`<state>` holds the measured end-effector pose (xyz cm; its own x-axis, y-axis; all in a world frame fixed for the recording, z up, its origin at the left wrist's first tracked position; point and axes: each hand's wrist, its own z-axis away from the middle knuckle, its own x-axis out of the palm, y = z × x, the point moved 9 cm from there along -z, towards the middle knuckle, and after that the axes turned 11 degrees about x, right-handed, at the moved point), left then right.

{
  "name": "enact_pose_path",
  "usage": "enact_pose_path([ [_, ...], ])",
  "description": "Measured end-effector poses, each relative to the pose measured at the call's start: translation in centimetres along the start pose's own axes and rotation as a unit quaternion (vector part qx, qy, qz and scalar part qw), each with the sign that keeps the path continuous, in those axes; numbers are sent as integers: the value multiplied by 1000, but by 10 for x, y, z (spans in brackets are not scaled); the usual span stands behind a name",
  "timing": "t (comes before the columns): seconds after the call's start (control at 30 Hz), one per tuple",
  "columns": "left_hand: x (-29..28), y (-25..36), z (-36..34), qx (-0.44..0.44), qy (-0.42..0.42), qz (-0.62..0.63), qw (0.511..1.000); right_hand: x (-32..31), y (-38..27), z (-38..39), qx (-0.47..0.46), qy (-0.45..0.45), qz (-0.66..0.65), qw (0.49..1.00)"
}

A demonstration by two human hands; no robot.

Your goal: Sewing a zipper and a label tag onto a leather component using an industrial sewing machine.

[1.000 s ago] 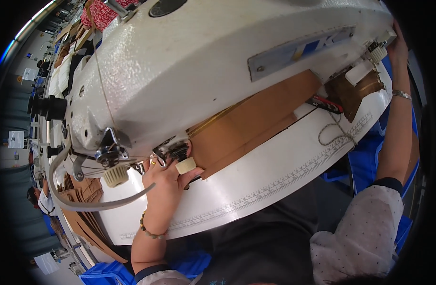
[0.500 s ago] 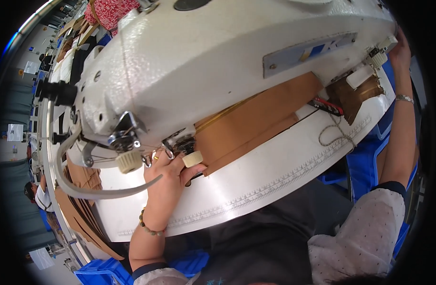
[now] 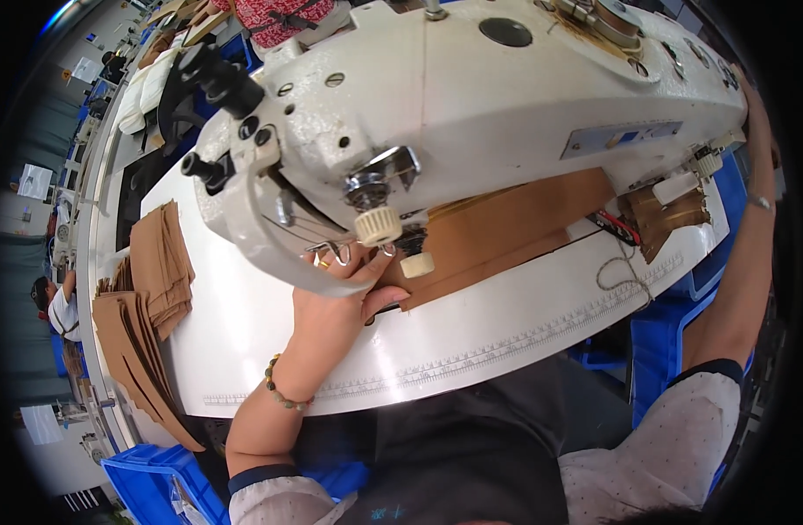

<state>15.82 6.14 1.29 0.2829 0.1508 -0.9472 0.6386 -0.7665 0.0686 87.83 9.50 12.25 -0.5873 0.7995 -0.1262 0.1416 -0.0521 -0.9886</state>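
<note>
A white sewing machine [image 3: 497,114] fills the middle of the view. Under its arm lies a long brown panel [image 3: 515,219], fabric or leather, with its left end by the needle area. My left hand [image 3: 336,311] is at that end, closed on the panel's edge. Its thumb points right along the corner, and the fingers bend in beneath the tension knobs, which partly hide the fingertips. My right arm reaches up along the right side, and my right hand [image 3: 758,118] is at the machine's far right end. Its fingers are hidden behind the machine.
Brown cut pieces [image 3: 156,271] are stacked left on the white table. A red-and-black cutter [image 3: 618,227], a cord loop [image 3: 618,273] and a brown scrap [image 3: 664,214] lie right. Blue bins [image 3: 165,481] stand below the table. A person in red patterned clothing [image 3: 279,19] is beyond the machine.
My view has shifted, so the machine sits farther right and more of the left table and stacked pieces shows. My left hand stays at the panel's end, my right at the machine's far end.
</note>
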Motion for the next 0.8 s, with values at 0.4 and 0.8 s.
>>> enact_pose_path([
  [0.4,-12,8,-4,38,24,-1,999,-12,6,-11,-18,-111,39,993],
  [0.8,1,28,5,55,-4,-82,995,-48,43,-2,-47,11,-99,994],
])
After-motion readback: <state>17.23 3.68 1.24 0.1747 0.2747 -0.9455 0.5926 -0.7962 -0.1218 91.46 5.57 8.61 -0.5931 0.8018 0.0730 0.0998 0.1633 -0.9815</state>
